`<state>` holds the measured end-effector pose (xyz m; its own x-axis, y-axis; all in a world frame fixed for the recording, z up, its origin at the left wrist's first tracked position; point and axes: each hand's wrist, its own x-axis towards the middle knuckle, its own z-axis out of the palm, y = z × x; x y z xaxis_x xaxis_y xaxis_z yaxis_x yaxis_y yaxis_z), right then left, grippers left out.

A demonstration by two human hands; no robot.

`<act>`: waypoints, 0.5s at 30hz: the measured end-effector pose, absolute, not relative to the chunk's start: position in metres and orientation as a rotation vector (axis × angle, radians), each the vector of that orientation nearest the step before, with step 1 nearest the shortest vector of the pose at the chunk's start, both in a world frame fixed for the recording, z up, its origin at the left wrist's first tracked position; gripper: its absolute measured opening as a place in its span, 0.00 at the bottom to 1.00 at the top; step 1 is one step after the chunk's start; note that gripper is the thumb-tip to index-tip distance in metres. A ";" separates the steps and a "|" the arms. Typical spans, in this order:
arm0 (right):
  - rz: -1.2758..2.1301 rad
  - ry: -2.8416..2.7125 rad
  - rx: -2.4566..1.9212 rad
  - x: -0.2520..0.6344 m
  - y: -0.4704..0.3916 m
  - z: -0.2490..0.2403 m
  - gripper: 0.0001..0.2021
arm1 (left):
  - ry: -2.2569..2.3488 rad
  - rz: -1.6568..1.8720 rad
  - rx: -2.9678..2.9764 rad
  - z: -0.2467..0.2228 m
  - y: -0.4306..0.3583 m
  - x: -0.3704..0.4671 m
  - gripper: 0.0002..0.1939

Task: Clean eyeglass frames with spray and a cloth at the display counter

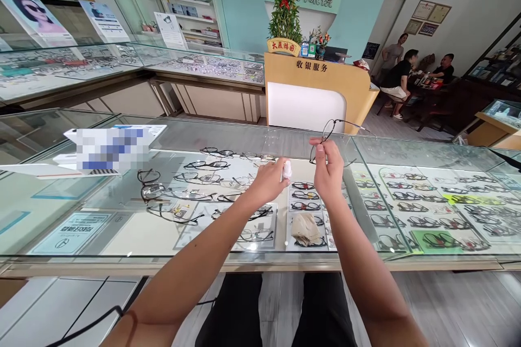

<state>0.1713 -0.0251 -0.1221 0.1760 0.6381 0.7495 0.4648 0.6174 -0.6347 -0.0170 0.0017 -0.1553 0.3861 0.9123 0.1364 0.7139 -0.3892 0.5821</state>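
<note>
Dark pants [325, 309]: two legs at the near edge, below the glass counter [317, 263].
Tan cloth [305, 229]: scrunched up near the front edge of the counter, between the two arms.
Blue card [77, 233]: flat, near and to the left, with dark print on it.
Loose glasses [173, 214]: left of the left arm, on the counter, with more pairs around them.
Rows of glasses [423, 222]: near and right, in neat lines, with some on a green mat [437, 242].
Left hand [271, 180]: fingers curled, pinching a small white thing [287, 169] above the counter.
Right hand [329, 171]: thumb and fingers pinching the held glasses [329, 129] up high, to the right of the white thing and apart from it.
White papers [112, 149]: on the far left part of the counter; the print is blurred.
Wood desk [309, 78]: past the counter, with a leafy plant [284, 21] on top.
Three people [401, 76]: far right, by a table; two sit.
</note>
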 end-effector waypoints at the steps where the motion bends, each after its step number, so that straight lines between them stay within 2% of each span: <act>1: 0.182 -1.450 -0.986 0.172 -0.025 -0.122 0.19 | 1.394 0.594 2.241 -0.157 0.003 -0.017 0.16; 4: 0.244 -1.428 -0.986 0.173 -0.024 -0.122 0.20 | 1.292 0.672 2.188 -0.158 0.009 -0.019 0.09; 10: 0.544 -1.424 -0.966 0.178 -0.019 -0.125 0.20 | 0.705 1.103 1.484 -0.137 0.020 -0.040 0.28; 13: 0.744 -1.463 -0.933 0.179 -0.017 -0.128 0.20 | 0.511 1.115 1.211 -0.123 0.021 -0.050 0.30; 15: 0.836 -1.478 -0.920 0.178 -0.016 -0.129 0.20 | 0.417 1.074 1.097 -0.118 0.021 -0.054 0.25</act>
